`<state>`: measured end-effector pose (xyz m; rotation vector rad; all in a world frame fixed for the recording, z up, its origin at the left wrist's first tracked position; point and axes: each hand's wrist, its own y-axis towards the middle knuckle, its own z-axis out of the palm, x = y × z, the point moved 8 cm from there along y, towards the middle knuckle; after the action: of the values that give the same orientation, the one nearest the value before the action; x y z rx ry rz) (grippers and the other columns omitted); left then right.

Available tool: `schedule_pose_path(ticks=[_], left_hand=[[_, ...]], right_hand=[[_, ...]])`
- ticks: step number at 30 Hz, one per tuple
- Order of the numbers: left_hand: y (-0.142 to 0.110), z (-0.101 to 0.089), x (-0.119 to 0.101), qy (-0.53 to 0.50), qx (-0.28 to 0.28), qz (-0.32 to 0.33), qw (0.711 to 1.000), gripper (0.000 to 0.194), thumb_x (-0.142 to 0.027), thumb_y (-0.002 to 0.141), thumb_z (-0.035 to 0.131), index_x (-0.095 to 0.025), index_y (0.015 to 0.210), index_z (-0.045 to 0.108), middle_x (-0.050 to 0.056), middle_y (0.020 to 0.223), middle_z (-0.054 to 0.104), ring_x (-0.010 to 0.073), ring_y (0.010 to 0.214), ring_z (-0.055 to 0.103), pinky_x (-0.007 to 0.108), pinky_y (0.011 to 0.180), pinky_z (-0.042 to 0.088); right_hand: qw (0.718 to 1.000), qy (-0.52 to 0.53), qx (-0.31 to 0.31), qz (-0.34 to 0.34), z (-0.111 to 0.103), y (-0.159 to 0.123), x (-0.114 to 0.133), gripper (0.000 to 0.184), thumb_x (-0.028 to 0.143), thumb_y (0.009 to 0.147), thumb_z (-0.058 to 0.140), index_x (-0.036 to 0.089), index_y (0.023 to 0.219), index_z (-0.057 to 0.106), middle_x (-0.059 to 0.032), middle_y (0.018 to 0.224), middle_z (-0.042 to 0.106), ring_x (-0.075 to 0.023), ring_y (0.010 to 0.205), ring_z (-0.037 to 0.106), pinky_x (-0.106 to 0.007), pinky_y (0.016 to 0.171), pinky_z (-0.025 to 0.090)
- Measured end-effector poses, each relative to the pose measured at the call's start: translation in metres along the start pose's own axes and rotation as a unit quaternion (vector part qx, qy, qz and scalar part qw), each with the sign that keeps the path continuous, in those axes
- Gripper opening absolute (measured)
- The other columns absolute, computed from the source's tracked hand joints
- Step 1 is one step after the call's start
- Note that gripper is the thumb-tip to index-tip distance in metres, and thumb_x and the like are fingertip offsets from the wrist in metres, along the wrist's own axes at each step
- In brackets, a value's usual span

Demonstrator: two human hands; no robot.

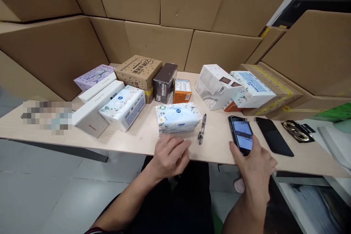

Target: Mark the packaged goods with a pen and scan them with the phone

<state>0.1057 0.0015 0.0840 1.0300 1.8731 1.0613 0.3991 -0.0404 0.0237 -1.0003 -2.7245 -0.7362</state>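
Observation:
My right hand has its thumb and fingers on either side of the near end of a smartphone with a lit screen and a dark case. Whether the phone rests fully on the table cannot be made out. My left hand is loosely closed at the table's front edge, fingers curled, with nothing visible in it. Just behind it lies a floral pack of tissues. A pen lies between that pack and the smartphone.
Beside the smartphone lie a dark phone-like slab and gold rings on a black card. Behind stand a white box, an orange box, a dark box, a brown carton and more tissue packs. Cardboard walls enclose the table's back.

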Motion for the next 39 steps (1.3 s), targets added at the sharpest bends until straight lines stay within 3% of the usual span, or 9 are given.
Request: schedule_pose_path(ticks=[4, 8, 15, 21, 29, 34, 39], left_hand=[[0.000, 0.019, -0.004, -0.029, 0.039, -0.021, 0.999, 0.026, -0.008, 0.082, 0.057, -0.012, 0.106, 0.065, 0.006, 0.077, 0.068, 0.0159, 0.064, 0.058, 0.029, 0.059, 0.047], [-0.003, 0.030, -0.002, -0.032, 0.087, -0.030, 0.995, 0.028, -0.010, 0.085, 0.054, -0.012, 0.111, 0.065, 0.005, 0.075, 0.067, 0.0165, 0.064, 0.059, 0.029, 0.060, 0.047], [-0.006, 0.019, 0.005, -0.114, 0.047, -0.057, 0.991, 0.064, -0.018, 0.089, 0.056, -0.014, 0.151, 0.038, 0.008, 0.090, 0.070, 0.0171, 0.074, 0.064, 0.030, 0.067, 0.055], [-0.013, 0.014, 0.018, -0.192, 0.023, -0.098, 0.976, 0.066, -0.033, 0.099, 0.045, -0.014, 0.159, 0.024, 0.012, 0.103, 0.066, 0.0168, 0.079, 0.061, 0.030, 0.070, 0.057], [-0.022, 0.017, 0.032, -0.232, 0.017, -0.183, 0.955, 0.064, -0.043, 0.101, 0.040, -0.020, 0.159, 0.024, 0.010, 0.105, 0.063, 0.0173, 0.081, 0.059, 0.031, 0.072, 0.055], [-0.023, 0.016, 0.033, -0.230, 0.016, -0.197, 0.953, 0.063, -0.044, 0.102, 0.039, -0.019, 0.159, 0.026, 0.010, 0.102, 0.062, 0.0179, 0.080, 0.059, 0.031, 0.070, 0.055], [-0.027, 0.017, 0.037, -0.271, 0.004, -0.219, 0.937, 0.063, -0.041, 0.101, 0.043, -0.021, 0.159, 0.027, 0.012, 0.112, 0.064, 0.0177, 0.081, 0.061, 0.031, 0.072, 0.055]], right_hand=[[0.995, 0.080, -0.058, -0.031, -0.004, -0.003, 0.003, 0.083, 0.061, 0.081, 0.059, 0.005, 0.141, 0.053, -0.0284, 0.116, 0.061, -0.0442, 0.107, 0.057, -0.067, 0.093, 0.043], [0.980, 0.168, -0.090, -0.052, -0.015, -0.019, 0.016, 0.080, 0.058, 0.083, 0.061, 0.006, 0.143, 0.051, -0.0278, 0.124, 0.060, -0.0422, 0.118, 0.055, -0.064, 0.100, 0.043], [0.928, 0.294, -0.154, -0.172, -0.049, -0.059, 0.084, 0.081, 0.038, 0.079, 0.075, 0.018, 0.150, 0.042, -0.0205, 0.133, 0.058, -0.0359, 0.125, 0.058, -0.057, 0.102, 0.049], [0.890, 0.370, -0.131, -0.232, -0.049, -0.078, 0.127, 0.083, 0.033, 0.078, 0.077, 0.021, 0.151, 0.039, -0.0207, 0.137, 0.053, -0.0358, 0.127, 0.055, -0.058, 0.099, 0.052], [0.887, 0.368, -0.130, -0.247, -0.049, -0.086, 0.140, 0.082, 0.031, 0.078, 0.078, 0.023, 0.151, 0.039, -0.0201, 0.137, 0.053, -0.0360, 0.127, 0.054, -0.061, 0.098, 0.051], [0.891, 0.363, -0.130, -0.240, -0.047, -0.089, 0.143, 0.079, 0.031, 0.079, 0.077, 0.022, 0.149, 0.041, -0.0210, 0.136, 0.053, -0.0367, 0.126, 0.054, -0.062, 0.098, 0.051], [0.886, 0.367, -0.142, -0.245, -0.047, -0.090, 0.145, 0.076, 0.033, 0.079, 0.077, 0.019, 0.146, 0.044, -0.0207, 0.135, 0.054, -0.0357, 0.125, 0.056, -0.060, 0.095, 0.054]])
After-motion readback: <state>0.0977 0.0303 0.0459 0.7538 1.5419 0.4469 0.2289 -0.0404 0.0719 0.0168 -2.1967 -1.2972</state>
